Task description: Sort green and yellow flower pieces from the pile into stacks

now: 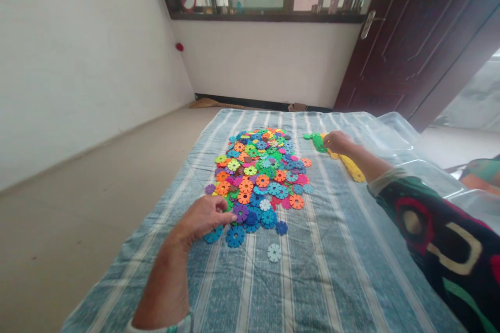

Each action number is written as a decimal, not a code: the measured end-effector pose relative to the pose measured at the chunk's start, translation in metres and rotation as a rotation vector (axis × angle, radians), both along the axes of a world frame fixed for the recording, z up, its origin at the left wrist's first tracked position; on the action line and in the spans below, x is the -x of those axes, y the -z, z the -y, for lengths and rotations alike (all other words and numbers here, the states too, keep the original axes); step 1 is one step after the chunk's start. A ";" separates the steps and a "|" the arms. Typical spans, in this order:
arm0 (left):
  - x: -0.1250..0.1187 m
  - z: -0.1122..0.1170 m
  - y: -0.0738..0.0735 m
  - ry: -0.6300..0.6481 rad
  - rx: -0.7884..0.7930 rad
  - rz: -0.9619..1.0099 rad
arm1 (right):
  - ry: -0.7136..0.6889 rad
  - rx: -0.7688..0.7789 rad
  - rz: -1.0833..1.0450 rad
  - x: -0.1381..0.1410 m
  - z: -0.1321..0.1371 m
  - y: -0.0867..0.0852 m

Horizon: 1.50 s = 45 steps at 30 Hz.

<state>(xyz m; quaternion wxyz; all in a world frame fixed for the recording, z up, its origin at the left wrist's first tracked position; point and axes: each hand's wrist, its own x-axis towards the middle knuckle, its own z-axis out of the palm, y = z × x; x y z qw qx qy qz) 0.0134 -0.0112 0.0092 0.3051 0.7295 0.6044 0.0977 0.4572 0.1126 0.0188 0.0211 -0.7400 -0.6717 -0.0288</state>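
from the head view, the left hand (201, 217) rests at the near edge of a heap of multicoloured plastic snowflake discs (260, 166), its fingers curled and the forefinger reaching toward a purple disc (240, 213). it looks half closed, but i cannot tell whether it holds anything. the right hand (338, 141) is well apart, beyond the heap, pressed down where a green chain of linked discs (318, 142) meets a yellow chain (352, 169); whether it grips them is hidden. all of this lies on a striped blue bedsheet (250, 291), with a clear plastic tub (394, 127) to the right of that hand. the heap sits loose, so a careless sweep of the left hand could scatter discs off the sheet. a dark patterned sleeve (437, 234) dragging across could ruck the cloth and pull the chains apart.
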 end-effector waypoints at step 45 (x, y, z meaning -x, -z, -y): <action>-0.017 0.013 -0.014 -0.190 0.181 0.517 | -0.702 0.376 -0.864 0.215 0.111 0.015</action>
